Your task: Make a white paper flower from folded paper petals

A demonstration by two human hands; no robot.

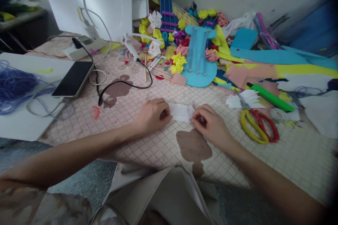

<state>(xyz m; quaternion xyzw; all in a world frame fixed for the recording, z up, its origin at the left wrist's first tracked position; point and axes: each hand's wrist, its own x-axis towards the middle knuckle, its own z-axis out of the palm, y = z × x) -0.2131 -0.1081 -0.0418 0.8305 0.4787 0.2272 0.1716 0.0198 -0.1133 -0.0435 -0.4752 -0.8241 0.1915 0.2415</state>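
A small folded strip of white paper (180, 111) lies between my two hands, low over the patterned tablecloth (155, 147). My left hand (154, 113) pinches its left end, thumb and fingers pressed together. At the opposite end, my right hand (210, 121) grips the lower right corner between thumb and fingertips. Fine creases run along the strip; its ends are partly covered by my fingers. Nearest to my right hand are scissors (255, 126) with yellow and red handles, their blades resting by a fringed piece of white paper (244, 99).
A glue gun (130, 48) with a black cord (126, 83) stands behind my hands. To the left are a phone (74, 79) and purple yarn (16, 82) on a white board. A blue harp-like cutout (200, 56), paper flowers (178, 63) and a green cutter (271, 97) lie beyond.
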